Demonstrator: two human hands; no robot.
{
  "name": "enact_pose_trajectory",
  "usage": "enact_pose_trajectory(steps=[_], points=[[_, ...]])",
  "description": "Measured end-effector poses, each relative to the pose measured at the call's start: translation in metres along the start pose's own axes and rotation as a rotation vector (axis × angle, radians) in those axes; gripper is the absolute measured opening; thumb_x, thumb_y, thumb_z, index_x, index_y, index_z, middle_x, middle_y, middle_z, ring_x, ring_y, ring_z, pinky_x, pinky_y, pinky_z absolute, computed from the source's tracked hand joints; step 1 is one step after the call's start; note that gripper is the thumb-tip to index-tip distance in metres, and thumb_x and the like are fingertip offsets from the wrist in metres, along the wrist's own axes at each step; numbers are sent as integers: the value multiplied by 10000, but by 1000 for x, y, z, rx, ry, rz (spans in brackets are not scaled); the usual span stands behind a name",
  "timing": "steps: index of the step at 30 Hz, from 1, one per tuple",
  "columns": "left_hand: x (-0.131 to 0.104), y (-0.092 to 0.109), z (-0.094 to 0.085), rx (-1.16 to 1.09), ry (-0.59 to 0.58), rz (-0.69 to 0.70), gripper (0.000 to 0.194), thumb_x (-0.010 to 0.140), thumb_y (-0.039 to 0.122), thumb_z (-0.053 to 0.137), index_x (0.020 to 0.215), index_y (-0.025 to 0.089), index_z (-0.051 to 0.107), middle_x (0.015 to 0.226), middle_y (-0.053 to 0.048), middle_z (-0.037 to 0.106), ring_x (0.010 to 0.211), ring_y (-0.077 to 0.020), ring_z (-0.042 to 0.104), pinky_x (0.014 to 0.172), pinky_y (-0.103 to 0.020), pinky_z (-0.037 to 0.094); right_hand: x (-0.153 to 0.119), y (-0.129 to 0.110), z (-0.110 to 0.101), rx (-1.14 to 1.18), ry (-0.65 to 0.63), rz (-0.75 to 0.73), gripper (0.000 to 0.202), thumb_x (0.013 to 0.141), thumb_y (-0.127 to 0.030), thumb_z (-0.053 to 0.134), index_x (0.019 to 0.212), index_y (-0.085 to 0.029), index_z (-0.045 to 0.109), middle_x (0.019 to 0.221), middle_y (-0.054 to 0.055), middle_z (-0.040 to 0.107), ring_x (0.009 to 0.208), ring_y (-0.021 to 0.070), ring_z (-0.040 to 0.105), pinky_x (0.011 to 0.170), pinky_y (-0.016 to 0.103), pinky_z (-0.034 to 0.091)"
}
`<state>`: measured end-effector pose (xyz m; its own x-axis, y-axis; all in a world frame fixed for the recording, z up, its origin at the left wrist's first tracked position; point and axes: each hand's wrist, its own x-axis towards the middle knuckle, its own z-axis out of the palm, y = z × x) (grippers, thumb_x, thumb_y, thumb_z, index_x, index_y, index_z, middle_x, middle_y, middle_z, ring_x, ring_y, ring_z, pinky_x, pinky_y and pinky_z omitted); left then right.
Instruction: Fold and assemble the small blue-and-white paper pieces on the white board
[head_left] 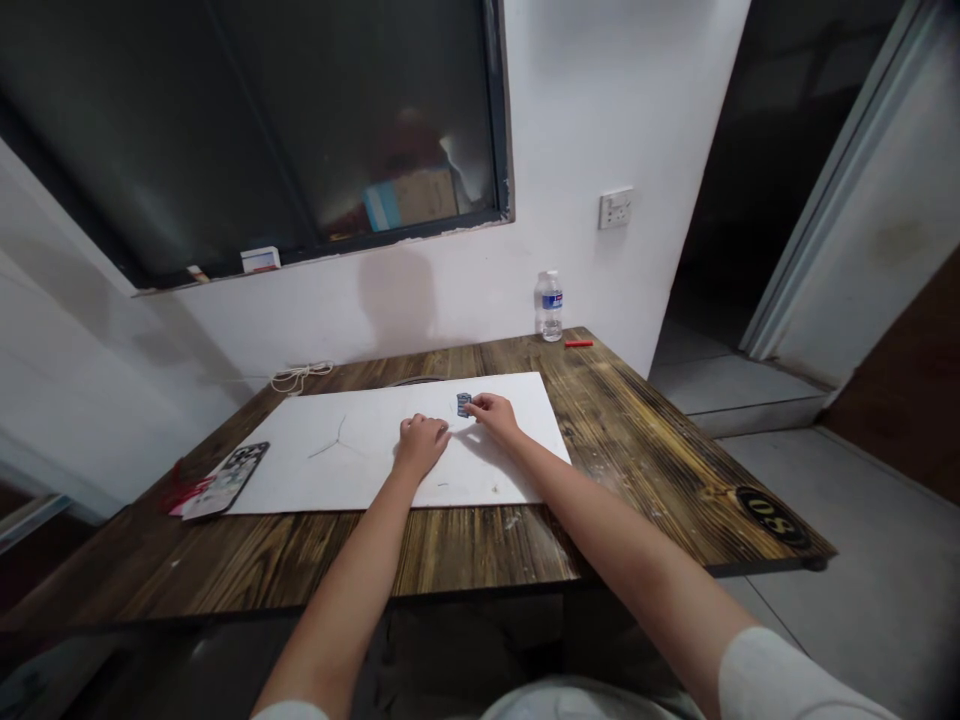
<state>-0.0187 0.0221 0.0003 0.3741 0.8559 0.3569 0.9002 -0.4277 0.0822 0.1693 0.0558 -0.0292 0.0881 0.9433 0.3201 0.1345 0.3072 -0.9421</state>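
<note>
Between the thumb and fingers of my right hand point(492, 412) is a small, flat, dark blue-grey piece with light stripes point(464, 405). It is held just above the right half of a white board point(375, 480); its exact kind is too small to tell. My left hand point(423, 442) rests on the board to the left of it, fingers curled in and closed. Whatever may be in those fingers is hidden. Thin dark lines branching from one point point(337, 441) mark the board's left half.
At the board's left end lies a patterned dark-edged sheet or case point(238, 475) beside something red point(187, 492). Behind the board are a coiled white cable point(300, 374), a water bottle point(551, 308) and a red pen-like stick point(578, 344). The wooden table point(637, 450) meets the wall.
</note>
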Motion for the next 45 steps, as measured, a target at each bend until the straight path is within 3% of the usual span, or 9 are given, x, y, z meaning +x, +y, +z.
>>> enact_pose_trajectory(steps=[9,19,33,39,45], points=[[3,-2,7,9,-42,29,213,912,200,534,1001,199,728,1024,-118,706,996,-265,601,872,-363,434,-1,-2,-1,14,2,1,242,690,-442,657,689,-200,642,665,10,659,583,152,565,598,267,430],[12,5,-1,243,-207,47,290,933,199,447,936,168,736,920,-146,712,881,-269,656,777,-355,452,3,7,1,52,22,-16,237,693,-437,676,697,-200,664,634,-2,637,601,157,568,588,270,429],[25,2,-2,348,-277,134,318,939,180,396,934,134,711,907,-167,710,871,-282,668,794,-384,464,9,12,4,38,39,-40,202,706,-406,694,698,-205,683,644,-1,665,614,164,601,610,278,453],[28,7,-3,304,-201,51,283,913,200,426,959,127,696,921,-163,717,869,-280,671,755,-355,458,8,9,2,8,61,-38,183,713,-389,681,700,-206,682,653,0,673,646,166,612,614,266,455],[43,4,-4,-16,10,-86,185,834,238,519,831,184,696,834,-76,732,787,-215,667,707,-292,453,10,8,-1,1,138,-4,172,743,-372,639,707,-206,668,688,10,686,671,173,623,619,263,460]])
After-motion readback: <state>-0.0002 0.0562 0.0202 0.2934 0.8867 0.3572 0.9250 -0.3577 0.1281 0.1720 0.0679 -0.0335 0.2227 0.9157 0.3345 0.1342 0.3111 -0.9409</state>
